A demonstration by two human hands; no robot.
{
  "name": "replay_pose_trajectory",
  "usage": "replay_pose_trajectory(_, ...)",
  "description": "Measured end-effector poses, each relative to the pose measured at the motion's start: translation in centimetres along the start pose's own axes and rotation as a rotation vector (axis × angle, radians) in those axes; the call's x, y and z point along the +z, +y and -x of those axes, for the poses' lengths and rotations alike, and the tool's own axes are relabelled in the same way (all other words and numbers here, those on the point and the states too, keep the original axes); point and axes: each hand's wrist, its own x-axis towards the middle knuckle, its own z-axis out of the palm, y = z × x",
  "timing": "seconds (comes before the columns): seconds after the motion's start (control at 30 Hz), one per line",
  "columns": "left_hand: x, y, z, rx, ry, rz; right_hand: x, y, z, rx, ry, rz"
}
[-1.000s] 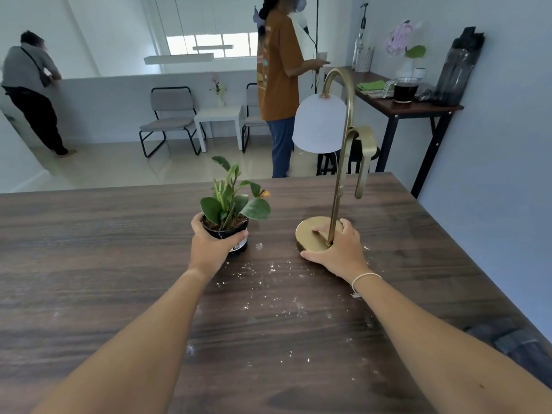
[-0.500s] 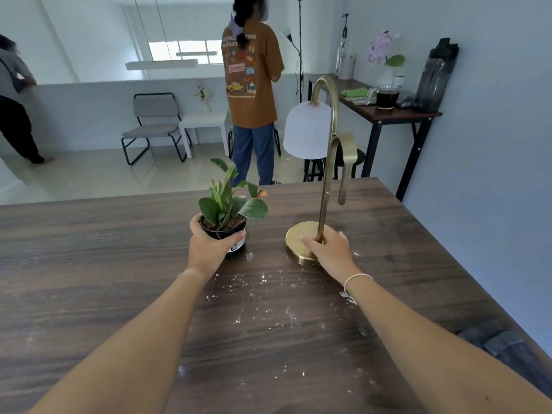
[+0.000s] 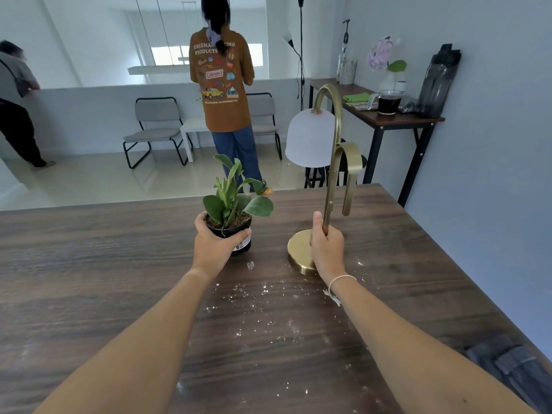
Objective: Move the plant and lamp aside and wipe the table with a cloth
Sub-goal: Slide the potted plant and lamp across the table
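With the left hand (image 3: pixel 215 249) wrapped around the black pot of the plant (image 3: pixel 231 218) and the right hand (image 3: pixel 326 245) closed in a fist on the lower stem of the lamp (image 3: pixel 324 177), both items stand on the table (image 3: pixel 89 264) just beyond the scatter of white crumbs (image 3: pixel 260 303). Lift each item straight up before shifting it sideways away from the crumbs, keeping the pot level; the lamp looks top-heavy toward its white shade (image 3: pixel 310 140), so support its brass base (image 3: pixel 298 249) and keep the stem vertical
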Motion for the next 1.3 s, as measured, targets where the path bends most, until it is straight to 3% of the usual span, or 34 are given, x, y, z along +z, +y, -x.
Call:
replay_pose_trajectory(0.43, 2.4, 0.9, -3.4, 0.037, -0.073, 0.019, -0.7, -0.2, -4.5, -0.069, 0.118, -0.004)
replay_pose_trajectory(0.83, 9.4, 0.5, -10.4, 0.051, -0.155, 0.033, -1.8, 0.4, -15.9, -0.128, 0.207, 0.066)
replay_pose_trajectory(1.3, 15.4, -1.4, -13.8, 0.030, -0.225, 0.029, -1.0, 3.9, -22.3, -0.060, 0.261, 0.039)
